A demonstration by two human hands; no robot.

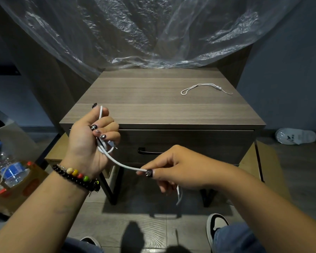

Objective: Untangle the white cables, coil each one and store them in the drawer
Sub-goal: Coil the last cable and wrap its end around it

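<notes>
Cable (121, 163) in hand runs as one slack white span from the left hand (88, 141) down toward 4 o'clock to the right hand (173, 170), held in the air in front of the counter (153, 106), just below its front edge. Left fingers (108, 129) are curled tight round a small bunch of loops; one end sticks out the top of the fist at 12 o'clock, and a small loop shows below the fist. Right hand pinches the span between thumb and forefinger, other fingers loosely curled; the free tail drops out of the palm toward 6 o'clock. Long axis of the free span is roughly 10-to-4, sagging a little. My read: coiling is mid-way, and the next wrap depends on bringing the right-hand pinch back toward 10 o'clock onto the left fist, since the left hand is the anchor and already sits on the bundle. Tail below the right hand looks short, so probably few wraps left. Second cable (204, 88) lies well apart on the counter at 2 o'clock, folded into a long loop, axis near 9-to-3, right hand nearer. Drawer (190, 143) is closed, handle (148, 152) between the hands; nothing looks stored yet.
</notes>
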